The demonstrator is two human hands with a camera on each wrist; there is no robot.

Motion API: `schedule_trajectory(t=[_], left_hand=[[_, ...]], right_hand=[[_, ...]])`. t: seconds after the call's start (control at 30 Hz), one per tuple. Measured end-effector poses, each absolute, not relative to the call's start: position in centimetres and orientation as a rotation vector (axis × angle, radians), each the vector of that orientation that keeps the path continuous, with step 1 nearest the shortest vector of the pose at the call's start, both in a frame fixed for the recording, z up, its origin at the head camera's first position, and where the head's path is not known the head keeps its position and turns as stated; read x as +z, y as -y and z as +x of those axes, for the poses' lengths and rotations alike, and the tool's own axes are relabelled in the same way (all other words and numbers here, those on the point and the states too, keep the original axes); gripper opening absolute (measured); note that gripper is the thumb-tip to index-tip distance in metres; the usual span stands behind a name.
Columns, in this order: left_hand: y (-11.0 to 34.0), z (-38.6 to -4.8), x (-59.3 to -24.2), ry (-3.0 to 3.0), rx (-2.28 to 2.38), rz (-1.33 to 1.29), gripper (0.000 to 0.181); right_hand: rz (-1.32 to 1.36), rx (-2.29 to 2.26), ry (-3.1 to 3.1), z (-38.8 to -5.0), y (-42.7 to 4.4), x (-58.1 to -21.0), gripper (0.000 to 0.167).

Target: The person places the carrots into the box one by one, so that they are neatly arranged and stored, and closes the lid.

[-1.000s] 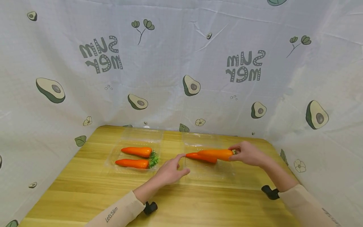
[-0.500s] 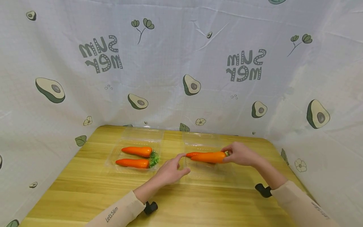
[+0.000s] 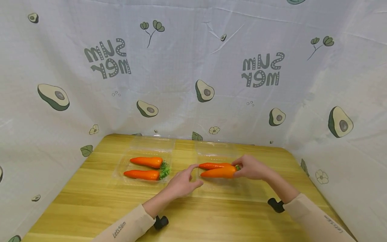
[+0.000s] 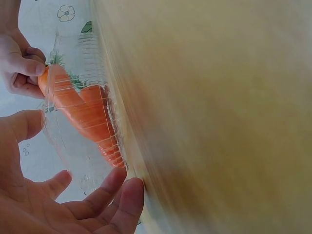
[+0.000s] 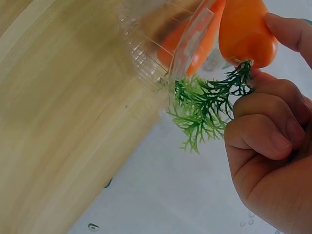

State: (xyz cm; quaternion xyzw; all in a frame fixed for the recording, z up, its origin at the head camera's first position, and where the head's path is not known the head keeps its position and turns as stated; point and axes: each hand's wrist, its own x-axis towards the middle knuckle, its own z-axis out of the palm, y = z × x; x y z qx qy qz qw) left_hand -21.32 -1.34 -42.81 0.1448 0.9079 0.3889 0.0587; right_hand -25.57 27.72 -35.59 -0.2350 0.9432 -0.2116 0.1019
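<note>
An orange carrot [image 3: 219,172] hangs tilted over the clear plastic box [image 4: 92,56] on the right, its tip to the left. My right hand [image 3: 253,167] pinches its thick end between thumb and index finger, the other fingers curled, as the right wrist view shows. Green leafy tops [image 5: 209,95] dangle beneath that end. Behind it another carrot [image 3: 213,165] lies inside the same box. My left hand [image 3: 181,184] rests at the box's left side, fingers loosely spread and fingertips touching the wall; it holds no carrot.
To the left stands a second clear box [image 3: 118,166], lid open toward the back, with two carrots [image 3: 146,162] side by side. Both boxes are on a wooden table [image 3: 217,215]. A printed white cloth [image 3: 181,67] encloses the back and sides.
My right hand has moved left and toward me, bringing the carrot lower and to the front of the other carrot. My left hand stays at the box's side.
</note>
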Motion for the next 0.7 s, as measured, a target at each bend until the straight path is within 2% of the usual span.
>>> schedule_trajectory(t=[0.3, 0.57, 0.7], left_hand=[[1.4, -21.2, -42.4, -2.755, 1.175, 0.445, 0.070], [1.3, -21.1, -42.5, -2.757, 1.178, 0.439, 0.070], [1.3, -21.1, -42.4, -2.764, 1.172, 0.430, 0.070]], right_hand=[[-0.717, -0.593, -2.795, -25.9, -27.4, -36.3, 0.033], [-0.738, -0.494, -2.816, -26.1, -27.2, -37.2, 0.012], [-0.712, -0.426, -2.826, -26.0, -26.9, -37.5, 0.009]])
